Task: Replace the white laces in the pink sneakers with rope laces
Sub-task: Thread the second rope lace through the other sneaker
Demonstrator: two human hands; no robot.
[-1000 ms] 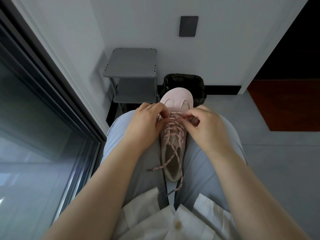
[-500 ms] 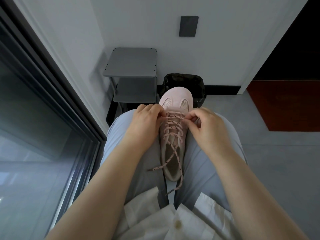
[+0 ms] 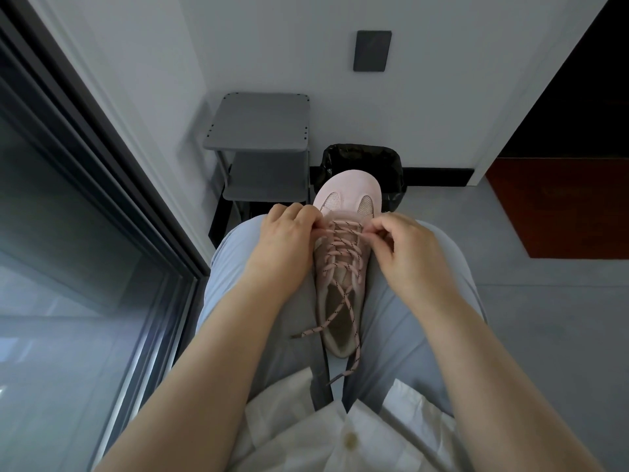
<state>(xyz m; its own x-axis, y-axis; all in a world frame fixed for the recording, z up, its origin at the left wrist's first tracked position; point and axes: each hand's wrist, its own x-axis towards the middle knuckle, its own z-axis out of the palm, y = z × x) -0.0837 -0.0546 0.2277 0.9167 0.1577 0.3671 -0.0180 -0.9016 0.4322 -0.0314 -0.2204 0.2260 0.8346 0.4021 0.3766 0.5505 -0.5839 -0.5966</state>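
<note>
Pink sneaker (image 3: 347,190): lies in the person's lap, centre of frame, heel toward them, toe pointing at the black bin (image 3: 360,158).
Rope lace (image 3: 341,248): pink with dark flecks, crossed through every eyelet row I can see. Both loose ends trail past the heel opening, lower centre.
White lace: none visible on this shoe.
Left hand (image 3: 284,241): narrow grip, fingertips pinching the lace at the toe-end row on the shoe's frame-left edge.
Right hand (image 3: 408,248): thumb and forefinger pinch the same row on the opposite edge.
Change: a second ago both hands met over the middle of the lacing. They have since drawn apart to the edges, leaving the crossings bare between them.
Reading: probably taking up slack from the toe end. Threading here looks finished, with tightening and tying still to do. The second sneaker is out of view.
</note>
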